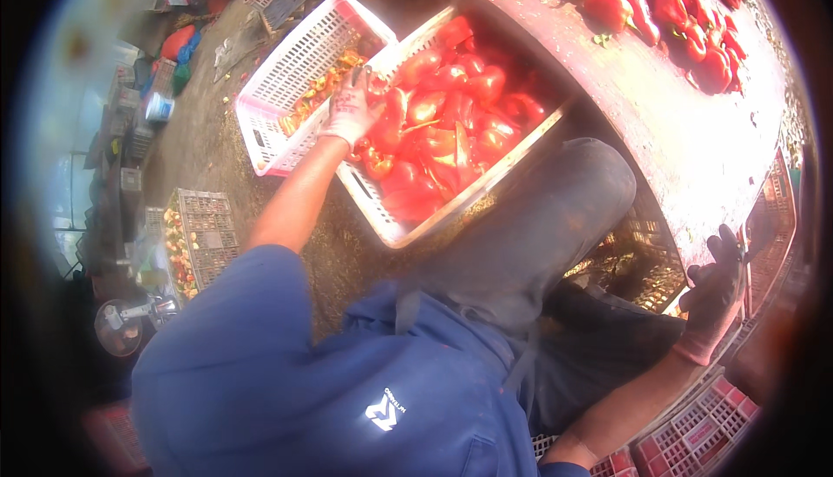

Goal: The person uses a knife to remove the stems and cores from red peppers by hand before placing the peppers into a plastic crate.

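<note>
My left hand [350, 111], in a pale glove, reaches to the left rim of a white crate [395, 238] piled with red peppers [442, 121]. Its fingers are stretched out beside the nearest peppers, and I see nothing gripped in them. Close against this crate stands a second white plastic crate [260, 143] holding smaller orange and greenish pieces [323, 86], perhaps pepper scraps. Far to the right, my right hand [717, 290] wears a dark glove with a pinkish cuff. Its fingers are apart beside the edge of a pale work surface, holding nothing.
More red peppers [664, 8] lie heaped on the sunlit work surface [625, 104] at upper right. My bent knee [564, 190] sits between crate and surface. A slatted crate [208, 225] stands at left, and red crates [703, 429] at lower right.
</note>
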